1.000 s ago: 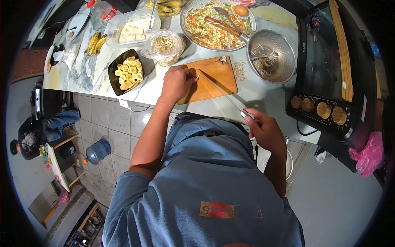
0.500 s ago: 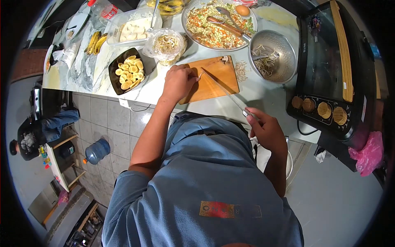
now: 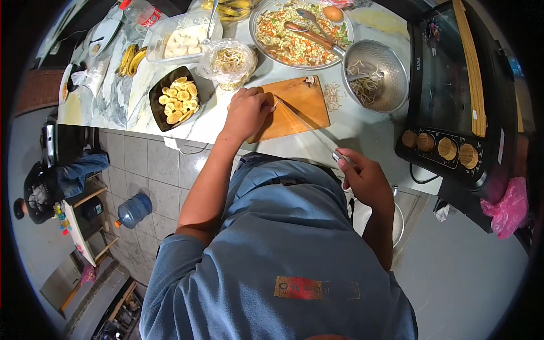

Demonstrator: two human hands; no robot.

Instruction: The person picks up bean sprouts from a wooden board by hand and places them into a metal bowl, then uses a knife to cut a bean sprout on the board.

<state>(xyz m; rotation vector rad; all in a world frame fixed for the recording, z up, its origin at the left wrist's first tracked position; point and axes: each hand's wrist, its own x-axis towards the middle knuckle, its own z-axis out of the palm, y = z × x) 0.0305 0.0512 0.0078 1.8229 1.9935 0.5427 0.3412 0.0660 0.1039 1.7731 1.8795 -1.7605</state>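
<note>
My left hand [image 3: 248, 115] is closed at the left side of the wooden cutting board [image 3: 310, 107], fingertips pinched on a small pale piece [image 3: 275, 105] too small to name for certain. My right hand [image 3: 365, 174] is wrapped round the handle of a knife [image 3: 309, 126]. Its long thin blade slants across the board, tip near my left fingertips. A few dark scraps [image 3: 310, 81] lie at the board's far edge. Thin pale trimmings [image 3: 332, 97] are scattered on the counter just right of it. Beyond them stands a metal bowl [image 3: 394, 73] with bean sprouts in it.
A plastic bag of sprouts [image 3: 228, 61] and a dark bowl of banana slices [image 3: 179, 99] stand left of the board. Behind is a large tray of chopped vegetables [image 3: 283, 42]. A black oven [image 3: 447, 79] borders the right. Another person [image 3: 42, 190] sits at far left.
Both hands and the knife hold nearly the same positions. The blade's tip seems shifted very slightly; the view itself has moved a little.
</note>
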